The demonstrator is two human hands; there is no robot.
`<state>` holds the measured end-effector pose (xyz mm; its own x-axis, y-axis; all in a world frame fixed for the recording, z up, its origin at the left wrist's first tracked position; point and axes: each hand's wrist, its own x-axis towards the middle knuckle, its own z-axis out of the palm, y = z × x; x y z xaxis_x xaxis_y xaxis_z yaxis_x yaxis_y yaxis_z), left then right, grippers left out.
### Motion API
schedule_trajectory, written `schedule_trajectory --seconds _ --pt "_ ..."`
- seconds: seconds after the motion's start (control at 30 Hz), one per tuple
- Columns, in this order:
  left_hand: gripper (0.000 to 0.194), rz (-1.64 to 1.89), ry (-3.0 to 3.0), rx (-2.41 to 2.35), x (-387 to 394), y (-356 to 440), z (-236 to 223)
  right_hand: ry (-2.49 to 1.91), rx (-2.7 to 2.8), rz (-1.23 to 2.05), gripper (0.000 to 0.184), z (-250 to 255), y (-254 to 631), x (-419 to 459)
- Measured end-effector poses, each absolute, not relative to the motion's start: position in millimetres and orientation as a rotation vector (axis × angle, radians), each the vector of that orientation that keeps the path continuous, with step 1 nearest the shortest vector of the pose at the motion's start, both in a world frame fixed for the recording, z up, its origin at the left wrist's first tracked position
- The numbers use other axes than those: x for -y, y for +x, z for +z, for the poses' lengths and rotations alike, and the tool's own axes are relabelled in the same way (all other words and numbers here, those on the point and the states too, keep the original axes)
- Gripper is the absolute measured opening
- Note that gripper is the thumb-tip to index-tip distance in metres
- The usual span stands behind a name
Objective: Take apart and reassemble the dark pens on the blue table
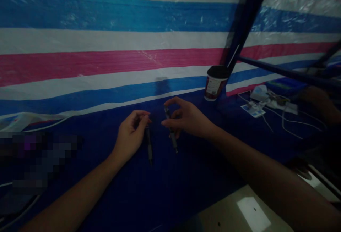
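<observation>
Over the dark blue tabletop (119, 196), my left hand (133, 130) has its thumb and index finger pinched at the upper end of a dark pen (149, 148). That pen points down toward me. Just to the right, my right hand (183, 118) grips a second pen (173, 139) with a grey grip and a clear upper part. Its index finger rests near the top end and the thumb lies across the barrel, while the tip points down toward me. The two pens are apart, roughly side by side.
A paper cup (214, 84) with a black lid stands near the striped sheet (112, 61) at the back. White cables and a power strip (282, 104) lie at right, near another person's arm (319, 100). A dark blue post (243, 29) rises behind the cup. Blurred items sit at left.
</observation>
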<state>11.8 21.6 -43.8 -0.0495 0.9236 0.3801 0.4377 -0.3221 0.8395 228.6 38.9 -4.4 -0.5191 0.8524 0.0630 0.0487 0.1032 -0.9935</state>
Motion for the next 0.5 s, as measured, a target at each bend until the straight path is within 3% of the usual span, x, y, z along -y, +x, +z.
schedule_trajectory --seconds 0.1,0.27,0.4,0.5 --pt "0.019 1.335 1.754 -1.476 -21.2 12.4 -42.9 -0.939 1.676 1.449 0.056 -8.6 228.3 -43.4" --pt "0.021 1.318 1.749 -1.521 -20.3 14.4 -41.8 -0.928 1.657 1.433 0.076 -10.7 228.6 -45.7" --pt "0.022 1.301 1.762 -1.546 -20.0 15.3 -42.6 -1.002 1.770 1.330 0.049 -10.0 227.5 -44.9" --pt "0.023 1.292 1.760 -1.538 -20.5 14.8 -45.1 -1.018 1.786 1.300 0.045 -9.8 225.2 -42.6"
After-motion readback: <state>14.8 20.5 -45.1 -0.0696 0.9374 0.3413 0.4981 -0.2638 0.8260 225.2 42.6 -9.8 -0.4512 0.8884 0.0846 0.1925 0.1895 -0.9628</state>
